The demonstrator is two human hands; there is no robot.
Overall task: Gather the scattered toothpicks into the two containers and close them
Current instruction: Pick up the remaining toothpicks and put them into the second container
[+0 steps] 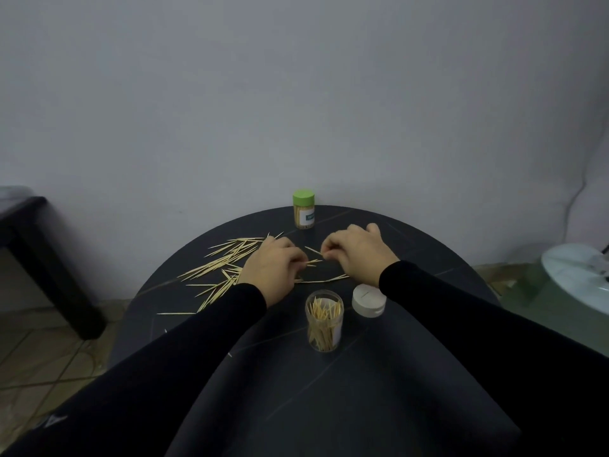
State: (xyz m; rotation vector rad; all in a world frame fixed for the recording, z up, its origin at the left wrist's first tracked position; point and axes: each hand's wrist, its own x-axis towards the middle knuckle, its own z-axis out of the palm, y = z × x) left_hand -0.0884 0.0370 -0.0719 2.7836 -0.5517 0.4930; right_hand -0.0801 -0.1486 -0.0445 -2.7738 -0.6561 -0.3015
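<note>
Open container: a clear container [324,324] stands nearest the person, toward the near edge of the round dark bench [379,384], upright and uncapped, part-filled with toothpicks standing on end and leaning.
White lid: the white lid [368,304] lies on the bench just beside that container, on its right and a little farther in; a single toothpick seems to lie on top of it.
Left hand: the left hand [275,267] is curled knuckles-up at mid-bench, fingertips pinching the ends of a few toothpicks.
Right hand: the right hand [354,252] faces it, close by, fingers curled and pinching a toothpick at its left side.
Key relation: the open container lies straight back toward the person from both hands, roughly between the two forearms; I judge either hand could reach it, the left being slightly nearer its mouth.
Scattered toothpicks: the main heap of scattered toothpicks [220,262] lies left of the left hand toward the left edge, long axes mostly running from near-left to far-right; a few lie between and just in front of the hands.
Closed container: a green-lidded container [304,209] stands upright at the far edge, capped and holding toothpicks.
Progress: judged as partway, with many still loose.
</note>
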